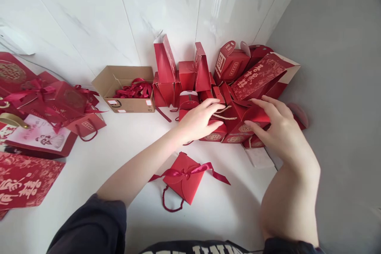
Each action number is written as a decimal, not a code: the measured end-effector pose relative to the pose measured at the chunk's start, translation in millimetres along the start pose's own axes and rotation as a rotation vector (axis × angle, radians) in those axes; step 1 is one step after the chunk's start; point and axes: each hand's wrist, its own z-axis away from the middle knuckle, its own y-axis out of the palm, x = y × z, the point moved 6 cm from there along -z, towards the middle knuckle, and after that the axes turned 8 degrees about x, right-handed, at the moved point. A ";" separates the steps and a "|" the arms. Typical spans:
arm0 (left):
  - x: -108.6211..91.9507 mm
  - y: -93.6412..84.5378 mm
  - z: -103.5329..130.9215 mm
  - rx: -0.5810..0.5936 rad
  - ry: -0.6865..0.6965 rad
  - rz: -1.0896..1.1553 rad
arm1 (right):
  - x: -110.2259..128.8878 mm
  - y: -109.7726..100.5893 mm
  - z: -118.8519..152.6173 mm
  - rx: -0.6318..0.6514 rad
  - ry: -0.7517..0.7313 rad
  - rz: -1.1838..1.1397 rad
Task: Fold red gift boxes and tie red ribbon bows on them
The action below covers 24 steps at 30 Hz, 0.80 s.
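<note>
My left hand (199, 122) is over a cluster of red gift boxes, its fingers and thumb apart beside a cream twisted cord (228, 118). To the right, my right hand (278, 133) arches with thumb and fingers spread at the edge of a red gift box with a round gold emblem (235, 139). Whether the fingertips touch the boxes I cannot tell. In front of both hands lies a flat red gift box (190, 188) on the white table (226, 214). A red ribbon (219, 177) is tied in a bow across it, and a dark red cord handle (173, 209) loops from its lower edge.
An open cardboard box (133, 105) holds red ribbons (138, 89). Red bags and boxes (58, 101) crowd the left side, with a printed red bag (26, 182) below. More stand against the tiled wall (166, 4). A grey surface (342, 87) bounds the right.
</note>
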 end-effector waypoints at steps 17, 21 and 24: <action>35.1 23.7 182.8 0.283 -0.593 0.363 | 98.1 114.6 29.3 1.079 -0.265 -0.244; 46.0 25.1 188.0 0.227 -0.649 0.408 | 104.9 122.7 29.3 1.099 -0.206 -0.334; 53.7 27.3 192.2 0.182 -0.670 0.545 | 112.3 125.9 27.1 1.083 -0.195 -0.427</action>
